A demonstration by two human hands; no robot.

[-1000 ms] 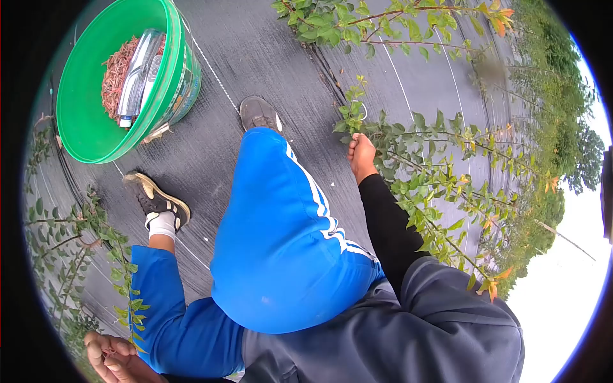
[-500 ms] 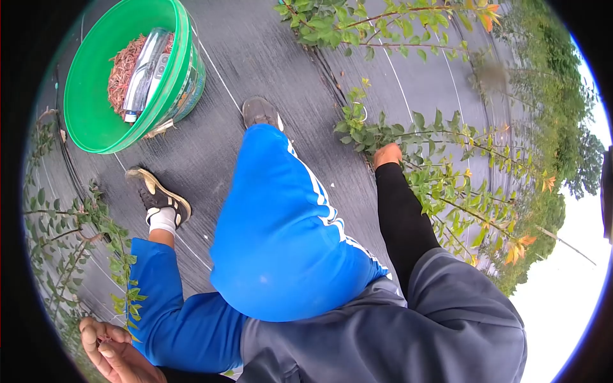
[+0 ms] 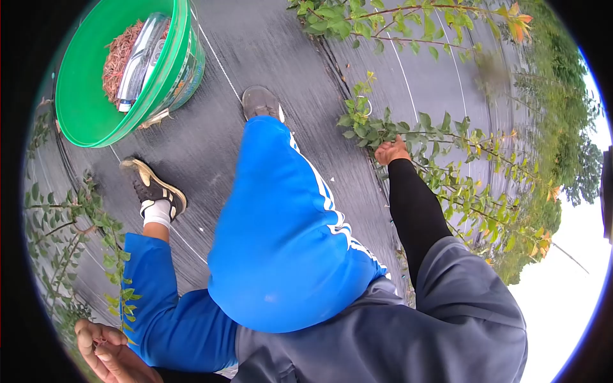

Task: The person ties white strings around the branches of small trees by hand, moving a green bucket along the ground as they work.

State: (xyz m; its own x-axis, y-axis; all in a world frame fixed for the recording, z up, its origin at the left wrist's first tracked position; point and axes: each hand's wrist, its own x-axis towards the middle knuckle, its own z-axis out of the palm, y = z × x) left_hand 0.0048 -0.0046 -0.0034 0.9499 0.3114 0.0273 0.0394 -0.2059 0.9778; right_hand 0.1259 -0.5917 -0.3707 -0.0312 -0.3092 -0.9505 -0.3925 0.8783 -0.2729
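My left hand [image 3: 115, 352] is at the lower left, its fingers curled in a pinch around a small reddish strip [image 3: 100, 342]. My right hand [image 3: 393, 151], below a black sleeve, reaches into a leafy plant [image 3: 440, 137] on the right. Its fingers are bunched together against the stems near the plant's base; leaves partly cover the fingertips, and what they grip is not clear. A green bucket [image 3: 80, 118] stands at the upper left. Inside it lie many thin reddish strips [image 3: 117, 60] and a clear plastic bottle [image 3: 142, 60].
Black woven ground cover [image 3: 306, 76] with white lines runs under my feet. My shoes [image 3: 153, 185] stand apart on it. Another leafy plant [image 3: 70, 217] grows on the left, close to my left leg. More branches [image 3: 408, 19] reach in at the top right.
My right hand shows more fully among the leaves, its fingers now visible at the stems. The view has shifted slightly. My left hand keeps its pinch.
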